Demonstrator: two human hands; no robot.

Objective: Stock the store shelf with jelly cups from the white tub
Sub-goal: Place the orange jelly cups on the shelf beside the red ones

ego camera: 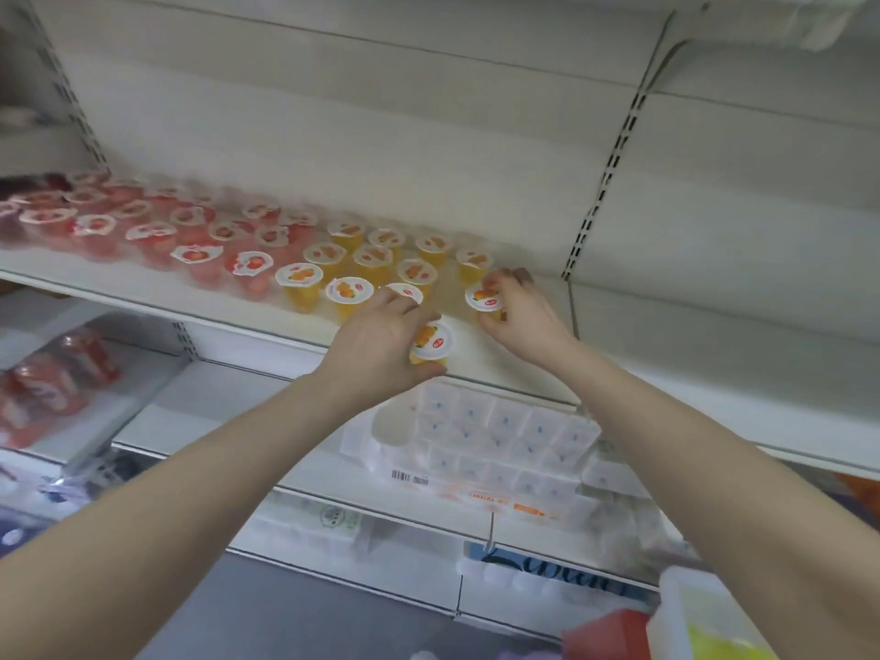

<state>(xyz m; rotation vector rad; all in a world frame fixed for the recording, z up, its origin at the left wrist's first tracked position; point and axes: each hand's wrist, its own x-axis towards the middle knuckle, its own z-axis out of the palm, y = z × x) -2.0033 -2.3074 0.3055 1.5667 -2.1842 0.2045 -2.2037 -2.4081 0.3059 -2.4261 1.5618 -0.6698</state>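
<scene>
On the white store shelf (143, 288) stand several red jelly cups (195, 254) at the left and several orange jelly cups (376, 259) in the middle. My left hand (381, 345) grips an orange jelly cup (433, 343) at the shelf's front edge. My right hand (519, 316) holds another orange cup (485, 297) a little further back, at the right end of the orange group. The white tub (676, 612) shows at the bottom right corner, cut off by the frame.
A slotted upright (605, 183) divides the shelf bays; the bay to the right is bare white. Below lie packs of white tissues (500, 450) and, at the left, red packaged goods (52, 378). A red object (605, 635) sits beside the tub.
</scene>
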